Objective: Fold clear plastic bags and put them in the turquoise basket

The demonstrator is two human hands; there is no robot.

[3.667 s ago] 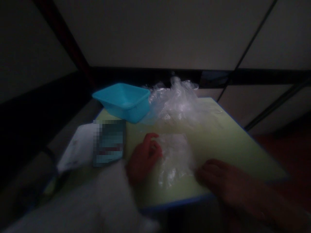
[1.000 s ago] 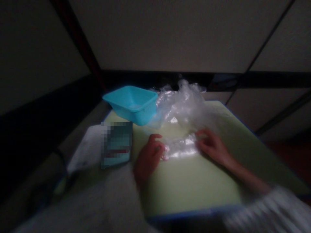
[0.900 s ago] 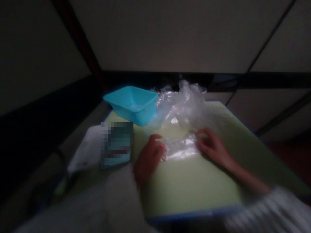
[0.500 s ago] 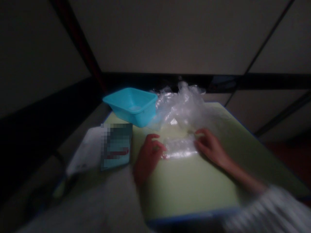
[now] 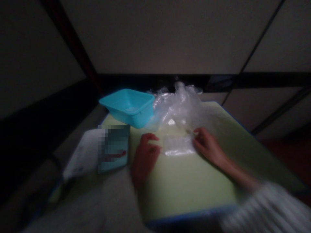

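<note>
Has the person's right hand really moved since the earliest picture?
Yes. Judged against the table, the right hand has moved forward, away from the near edge and toward the crumpled plastic.

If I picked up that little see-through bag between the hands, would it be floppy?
Probably floppy: the clear bag looks like thin film lying flat on the table. Likely light too, since no bulge shows. Its glints suggest it might be slippery.

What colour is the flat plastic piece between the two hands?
The plastic piece is clear and colourless, with whitish glare; it shows in the head view.
</note>
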